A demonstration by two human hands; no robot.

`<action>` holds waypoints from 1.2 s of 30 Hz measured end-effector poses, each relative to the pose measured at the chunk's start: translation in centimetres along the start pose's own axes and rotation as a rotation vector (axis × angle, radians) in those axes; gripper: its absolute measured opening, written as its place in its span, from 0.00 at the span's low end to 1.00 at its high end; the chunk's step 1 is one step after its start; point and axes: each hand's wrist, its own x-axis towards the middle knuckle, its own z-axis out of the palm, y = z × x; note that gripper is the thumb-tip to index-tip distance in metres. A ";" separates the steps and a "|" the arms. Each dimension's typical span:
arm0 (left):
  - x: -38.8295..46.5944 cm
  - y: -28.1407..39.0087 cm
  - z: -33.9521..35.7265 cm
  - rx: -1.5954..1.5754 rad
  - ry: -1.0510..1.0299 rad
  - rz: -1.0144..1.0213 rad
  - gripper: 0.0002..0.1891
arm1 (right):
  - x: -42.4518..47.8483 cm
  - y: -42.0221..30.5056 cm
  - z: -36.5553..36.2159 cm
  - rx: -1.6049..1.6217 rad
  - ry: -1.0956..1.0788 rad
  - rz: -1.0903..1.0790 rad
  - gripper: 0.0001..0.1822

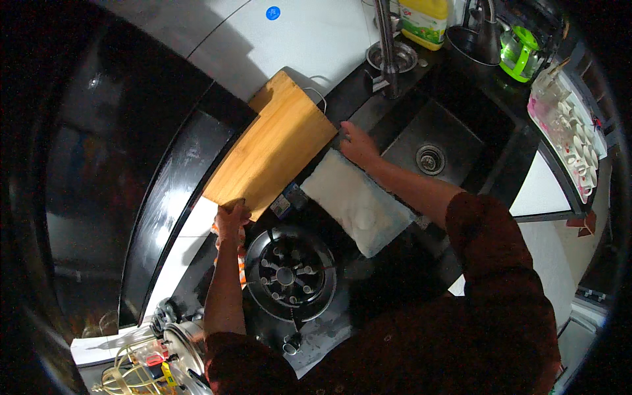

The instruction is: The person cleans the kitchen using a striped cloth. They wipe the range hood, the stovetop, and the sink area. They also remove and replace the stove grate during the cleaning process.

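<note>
A wooden cutting board (pixel 274 148) stands tilted near the white tiled wall, over the back of the dark counter. My left hand (pixel 233 217) grips its lower left corner, with an orange and white cloth or packet (pixel 242 261) partly hidden behind the wrist. My right hand (pixel 358 145) is off the board's right corner, between it and the sink, its fingers partly curled; I see nothing in it. Below that hand a folded whitish cloth (pixel 358 200) lies on the counter. A small dark blue box (pixel 281 205) sits beside the board's lower edge.
A gas burner (pixel 285 276) is nearest my left forearm. The black sink (pixel 454 133) and its faucet (pixel 389 74) lie to the right. Behind are a metal bowl (pixel 402 57) and yellow jug (pixel 424 22); a cup tray (pixel 572 148) stands far right. A dark range hood (pixel 182 163) overhangs at left.
</note>
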 end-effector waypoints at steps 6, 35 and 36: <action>0.8 1.2 4.0 -0.153 0.006 0.050 0.19 | 2.7 -1.2 0.6 -0.064 -0.070 0.125 0.25; -4.7 -7.1 -5.7 0.973 0.326 0.522 0.20 | -3.0 1.7 -1.4 0.007 -0.143 -0.184 0.16; -4.4 -8.2 -5.6 0.976 0.308 0.532 0.20 | -3.5 0.3 -0.9 -0.008 -0.165 -0.227 0.15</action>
